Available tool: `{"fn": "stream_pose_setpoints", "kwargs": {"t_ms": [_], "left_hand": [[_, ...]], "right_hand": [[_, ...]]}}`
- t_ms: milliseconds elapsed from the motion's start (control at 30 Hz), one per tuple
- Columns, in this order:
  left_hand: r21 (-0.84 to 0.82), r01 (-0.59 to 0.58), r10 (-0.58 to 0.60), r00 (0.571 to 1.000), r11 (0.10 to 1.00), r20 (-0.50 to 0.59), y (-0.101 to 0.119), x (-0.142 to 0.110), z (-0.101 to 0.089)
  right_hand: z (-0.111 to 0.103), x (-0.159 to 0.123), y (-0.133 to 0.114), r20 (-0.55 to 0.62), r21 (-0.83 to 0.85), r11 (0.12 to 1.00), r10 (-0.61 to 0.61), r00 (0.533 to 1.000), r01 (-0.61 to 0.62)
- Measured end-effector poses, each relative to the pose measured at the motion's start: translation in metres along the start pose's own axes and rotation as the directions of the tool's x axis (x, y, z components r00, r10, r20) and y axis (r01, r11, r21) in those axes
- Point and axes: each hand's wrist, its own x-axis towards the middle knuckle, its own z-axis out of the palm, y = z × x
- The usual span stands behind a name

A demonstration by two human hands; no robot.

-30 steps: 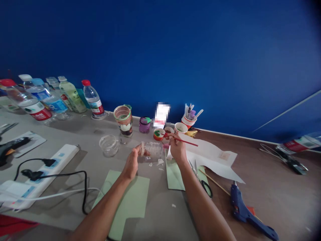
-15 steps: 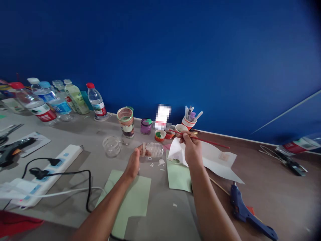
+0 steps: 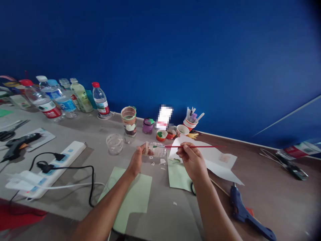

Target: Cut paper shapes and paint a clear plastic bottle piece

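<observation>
My left hand [image 3: 136,162] holds a clear ribbed piece of plastic bottle [image 3: 160,152] on its side, with some fingers reaching into its near end. A thin red-handled paintbrush [image 3: 212,146] is pinched in my right hand [image 3: 193,162]. Its tip overlaps the bottle piece's upper side, and I cannot tell whether it touches. Just behind stands a small cup of green paint [image 3: 162,136], beside a cup of reddish paint [image 3: 171,135]. White paper [image 3: 213,157] lies under and beyond my right hand.
Left of my hands are a clear plastic ring [image 3: 114,144], a painted cup [image 3: 128,122] and a purple pot [image 3: 147,126]. Several bottles [image 3: 101,103] line the back left. A corded power strip [image 3: 57,167] lies at left, a blue glue gun [image 3: 242,209] at right.
My right hand has drawn the brush out of the green paint cup, moved it right, and brought its tip to the bottle piece. My left hand keeps its hold.
</observation>
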Motion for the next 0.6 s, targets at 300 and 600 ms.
{"fn": "stream_pose_setpoints", "kwargs": {"t_ms": [300,600], "left_hand": [[0.033,-0.001,0.001,1.0,0.999,0.017,0.001,0.0,0.001],[-0.075,0.006,-0.002,0.998,0.997,0.056,-0.001,-0.001,0.002]], "right_hand": [[0.0,-0.008,0.015,0.0,0.042,0.998,-0.035,0.999,0.035],[0.009,-0.021,0.029,0.062,-0.1,0.986,-0.131,0.989,0.137]]}}
